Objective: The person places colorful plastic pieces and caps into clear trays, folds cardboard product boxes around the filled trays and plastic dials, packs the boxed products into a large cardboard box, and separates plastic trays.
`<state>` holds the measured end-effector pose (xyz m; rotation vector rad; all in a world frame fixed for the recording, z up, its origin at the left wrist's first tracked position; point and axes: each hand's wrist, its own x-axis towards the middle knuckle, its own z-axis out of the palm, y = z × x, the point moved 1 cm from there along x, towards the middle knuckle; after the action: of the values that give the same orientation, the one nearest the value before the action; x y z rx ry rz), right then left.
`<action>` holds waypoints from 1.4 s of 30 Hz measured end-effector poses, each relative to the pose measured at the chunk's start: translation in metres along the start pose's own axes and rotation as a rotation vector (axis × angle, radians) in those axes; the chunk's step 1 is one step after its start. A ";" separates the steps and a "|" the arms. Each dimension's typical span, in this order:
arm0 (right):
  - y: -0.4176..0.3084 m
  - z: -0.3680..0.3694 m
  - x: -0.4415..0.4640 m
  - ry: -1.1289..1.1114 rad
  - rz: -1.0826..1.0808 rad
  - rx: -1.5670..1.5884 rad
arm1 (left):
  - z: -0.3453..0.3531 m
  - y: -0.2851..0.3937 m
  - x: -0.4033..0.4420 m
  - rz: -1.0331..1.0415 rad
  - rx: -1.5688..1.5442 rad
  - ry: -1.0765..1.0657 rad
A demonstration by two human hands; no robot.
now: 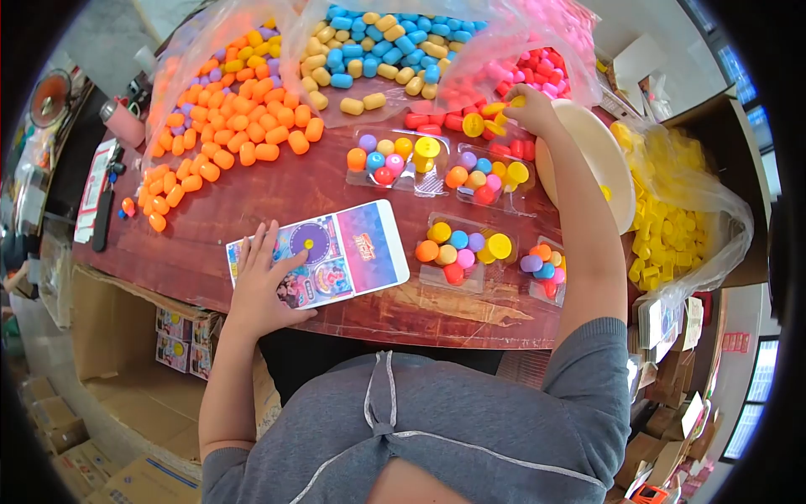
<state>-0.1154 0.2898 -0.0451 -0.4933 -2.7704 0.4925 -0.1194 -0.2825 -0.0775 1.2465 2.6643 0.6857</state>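
Observation:
My left hand (267, 281) lies flat with spread fingers on a printed card (366, 245) that has a purple dial and a pink and blue panel. At the back right, my right hand (531, 109) has its fingers bent round a small yellow piece (515, 102), above yellow discs (473, 125) and red capsules (520, 149). Clear plastic trays with coloured balls and yellow pieces stand on the table: one (395, 161) at centre, one (489, 178) beside it, one (462, 252) nearer me and one (546, 267) partly behind my right forearm.
Orange capsules (243, 118) spill from a bag at the left; blue and cream capsules (390, 46) lie at the back. A white bowl (588, 151) stands beside my right forearm, with a bag of yellow pieces (672, 227) beyond it. An open cardboard box (126, 344) is at the lower left.

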 end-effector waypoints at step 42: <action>-0.322 0.130 -0.176 -0.166 -0.610 0.222 | 0.031 -0.014 0.007 -0.176 -0.105 0.261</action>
<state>-0.0897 -0.0972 -0.0787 0.4525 -2.7695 0.6913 -0.1245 -0.2738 -0.1111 0.9400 2.8532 1.0063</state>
